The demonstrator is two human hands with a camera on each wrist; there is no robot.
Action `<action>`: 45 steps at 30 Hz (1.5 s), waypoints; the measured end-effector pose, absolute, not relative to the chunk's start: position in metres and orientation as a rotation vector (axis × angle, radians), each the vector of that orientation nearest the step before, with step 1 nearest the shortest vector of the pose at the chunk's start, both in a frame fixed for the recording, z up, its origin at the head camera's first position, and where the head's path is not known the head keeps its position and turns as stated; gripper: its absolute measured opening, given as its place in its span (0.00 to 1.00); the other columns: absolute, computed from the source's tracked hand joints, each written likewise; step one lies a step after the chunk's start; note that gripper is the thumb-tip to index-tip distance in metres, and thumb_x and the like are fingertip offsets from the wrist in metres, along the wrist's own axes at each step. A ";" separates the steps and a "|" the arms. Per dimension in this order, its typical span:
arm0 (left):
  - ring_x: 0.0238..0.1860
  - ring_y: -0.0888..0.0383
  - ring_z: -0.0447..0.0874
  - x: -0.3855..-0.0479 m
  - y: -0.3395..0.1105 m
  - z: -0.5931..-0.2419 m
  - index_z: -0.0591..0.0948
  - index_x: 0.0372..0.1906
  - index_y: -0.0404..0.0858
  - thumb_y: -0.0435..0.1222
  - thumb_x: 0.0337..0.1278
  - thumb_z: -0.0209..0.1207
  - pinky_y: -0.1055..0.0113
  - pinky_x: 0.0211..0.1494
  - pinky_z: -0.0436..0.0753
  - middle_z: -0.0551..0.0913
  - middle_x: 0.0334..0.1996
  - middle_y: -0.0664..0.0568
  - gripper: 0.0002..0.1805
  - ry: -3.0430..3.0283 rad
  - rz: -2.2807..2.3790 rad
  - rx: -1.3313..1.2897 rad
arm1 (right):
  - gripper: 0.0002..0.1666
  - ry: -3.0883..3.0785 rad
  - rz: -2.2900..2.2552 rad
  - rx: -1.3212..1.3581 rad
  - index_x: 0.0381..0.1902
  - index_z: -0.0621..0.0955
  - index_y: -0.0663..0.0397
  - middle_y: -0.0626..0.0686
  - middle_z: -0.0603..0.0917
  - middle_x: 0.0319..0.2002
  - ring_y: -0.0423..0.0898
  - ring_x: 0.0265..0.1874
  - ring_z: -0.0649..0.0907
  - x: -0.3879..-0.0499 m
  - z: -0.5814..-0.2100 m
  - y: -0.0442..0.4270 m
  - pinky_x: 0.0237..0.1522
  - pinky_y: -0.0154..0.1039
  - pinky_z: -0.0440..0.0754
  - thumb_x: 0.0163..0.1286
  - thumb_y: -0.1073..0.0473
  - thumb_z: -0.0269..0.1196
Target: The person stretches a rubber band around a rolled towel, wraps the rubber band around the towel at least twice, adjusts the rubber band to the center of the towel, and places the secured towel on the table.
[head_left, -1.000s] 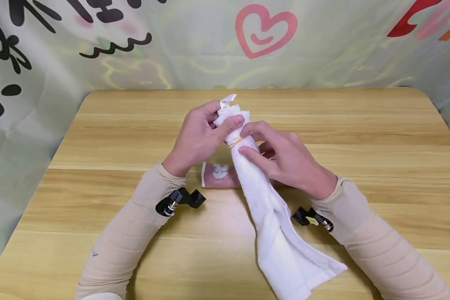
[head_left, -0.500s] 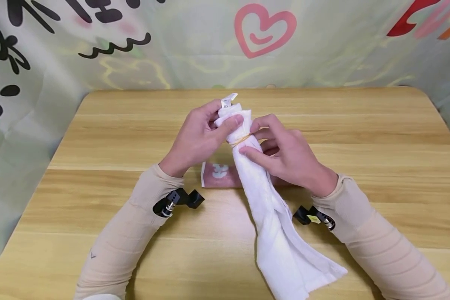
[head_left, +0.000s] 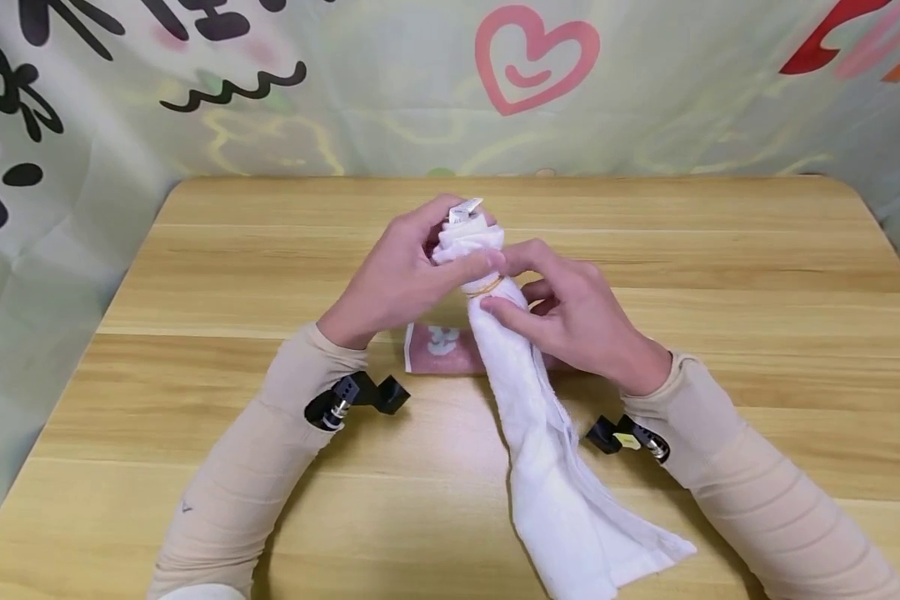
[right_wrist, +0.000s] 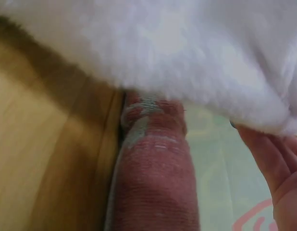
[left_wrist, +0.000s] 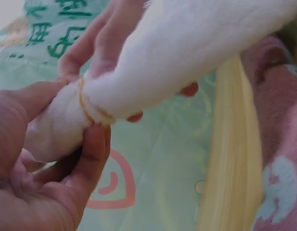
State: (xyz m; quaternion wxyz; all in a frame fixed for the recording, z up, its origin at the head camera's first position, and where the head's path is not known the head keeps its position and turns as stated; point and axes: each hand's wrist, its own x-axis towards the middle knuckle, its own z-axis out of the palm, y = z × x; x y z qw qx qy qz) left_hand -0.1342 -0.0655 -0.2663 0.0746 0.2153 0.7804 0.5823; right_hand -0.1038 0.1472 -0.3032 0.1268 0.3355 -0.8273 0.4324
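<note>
A white towel (head_left: 540,450) is gathered at its top end, with a tan rubber band (head_left: 484,287) around it just below the bunched part. My left hand (head_left: 408,271) grips that bunched top, its thumb across the front; a small white label (head_left: 465,210) sticks out above. With my right hand (head_left: 581,312) I pinch the towel beside the band, thumb on the front face. In the left wrist view the band (left_wrist: 83,103) circles the towel close to the left fingertips. The towel's lower end spreads towards the table's near edge.
Behind the white towel a pink rolled towel (head_left: 441,350) with a pale pattern lies on the wooden table (head_left: 195,400), partly hidden. A printed cloth backdrop (head_left: 390,92) hangs along the table's far edge.
My left thumb has shifted right and slightly down, nearer the band and my right index finger. The bunched top has tilted and the label has dropped a little.
</note>
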 end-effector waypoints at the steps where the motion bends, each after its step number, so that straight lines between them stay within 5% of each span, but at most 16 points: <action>1: 0.36 0.53 0.83 -0.134 -0.065 -0.266 0.81 0.53 0.40 0.37 0.65 0.67 0.65 0.40 0.85 0.84 0.41 0.47 0.15 2.331 1.762 0.647 | 0.22 -2.409 1.272 0.985 0.52 0.78 0.59 0.54 0.88 0.47 0.46 0.31 0.93 -0.103 -0.303 0.148 0.30 0.27 0.87 0.62 0.68 0.73; 9: 0.34 0.55 0.83 -0.133 -0.061 -0.266 0.84 0.50 0.39 0.36 0.68 0.64 0.66 0.36 0.85 0.87 0.39 0.46 0.10 2.459 1.730 0.646 | 0.18 -2.480 1.192 1.041 0.51 0.78 0.54 0.52 0.88 0.46 0.43 0.30 0.92 -0.102 -0.295 0.152 0.31 0.27 0.87 0.66 0.65 0.70; 17: 0.33 0.58 0.83 -0.128 -0.058 -0.268 0.85 0.47 0.43 0.40 0.66 0.65 0.65 0.35 0.84 0.88 0.38 0.50 0.09 2.561 1.596 0.639 | 0.11 -2.624 1.053 1.087 0.42 0.74 0.49 0.46 0.82 0.33 0.37 0.25 0.80 -0.103 -0.290 0.153 0.28 0.32 0.83 0.70 0.61 0.67; 24: 0.31 0.58 0.83 -0.128 -0.060 -0.268 0.85 0.48 0.43 0.40 0.67 0.65 0.65 0.33 0.84 0.87 0.37 0.50 0.09 2.581 1.587 0.621 | 0.10 -2.645 1.070 1.120 0.47 0.76 0.48 0.47 0.85 0.39 0.38 0.31 0.89 -0.103 -0.288 0.154 0.32 0.31 0.87 0.73 0.59 0.66; 35: 0.31 0.58 0.83 -0.126 -0.059 -0.267 0.85 0.47 0.43 0.40 0.66 0.66 0.66 0.33 0.83 0.88 0.36 0.50 0.09 2.589 1.551 0.653 | 0.10 -2.458 0.970 1.222 0.31 0.75 0.50 0.45 0.75 0.23 0.36 0.23 0.74 -0.105 -0.289 0.153 0.25 0.24 0.67 0.63 0.67 0.67; 45: 0.29 0.58 0.82 -0.130 -0.059 -0.271 0.85 0.48 0.41 0.40 0.68 0.65 0.67 0.31 0.81 0.87 0.33 0.49 0.09 2.624 1.627 0.655 | 0.07 -2.559 0.929 1.192 0.33 0.76 0.52 0.46 0.78 0.25 0.35 0.26 0.80 -0.102 -0.283 0.155 0.27 0.32 0.79 0.67 0.67 0.64</action>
